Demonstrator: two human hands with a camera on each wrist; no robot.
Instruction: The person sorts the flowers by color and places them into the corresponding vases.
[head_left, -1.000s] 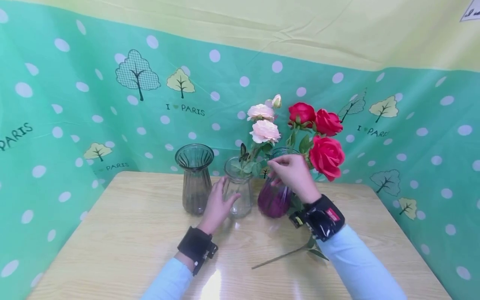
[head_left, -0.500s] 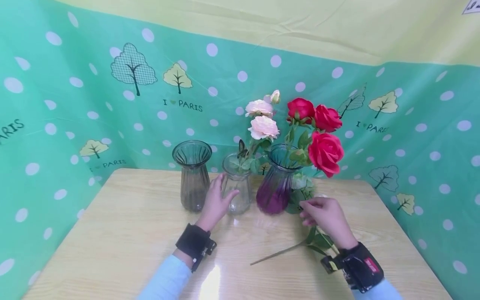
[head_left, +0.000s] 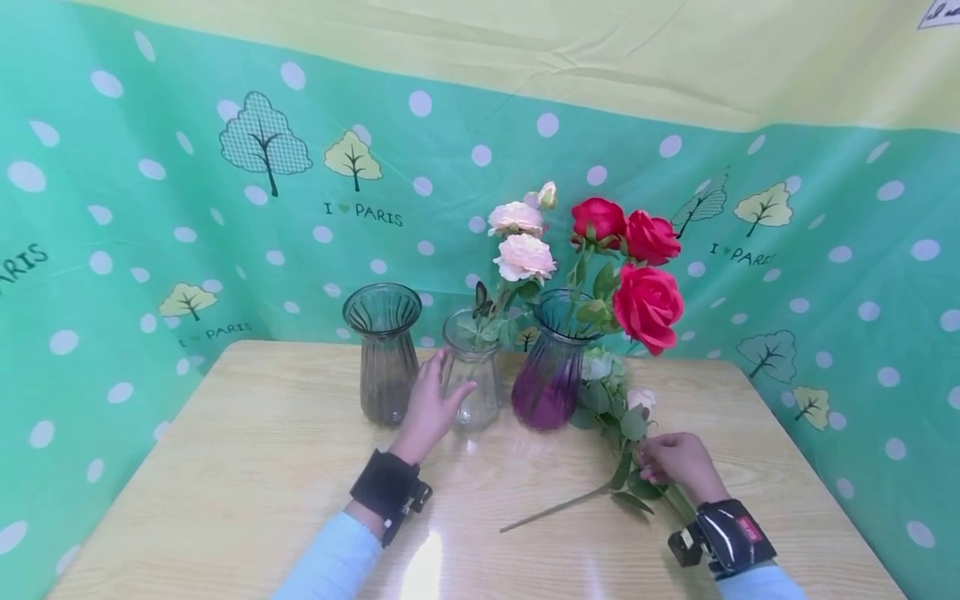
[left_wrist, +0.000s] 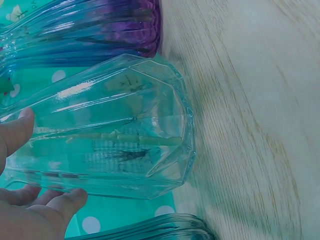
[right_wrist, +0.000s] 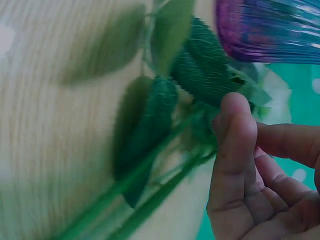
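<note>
My left hand grips the clear glass vase, thumb on one side and fingers on the other. In the left wrist view, one green stem shows through that vase's glass. Pale pink flowers and a bud rise from it. My right hand is over flower stems and dark green leaves lying on the table, thumb and fingertips drawn together. I cannot tell whether a stem is between them. White flowers lie beyond the right hand.
A grey ribbed vase stands left of the clear one. To the right, a blue-purple vase holds red roses that lean right. One bare stem end points left across the wooden table. A patterned cloth hangs behind.
My right hand has moved from the blue-purple vase's mouth down and right to the lying stems. The left hand has stayed at the clear vase.
</note>
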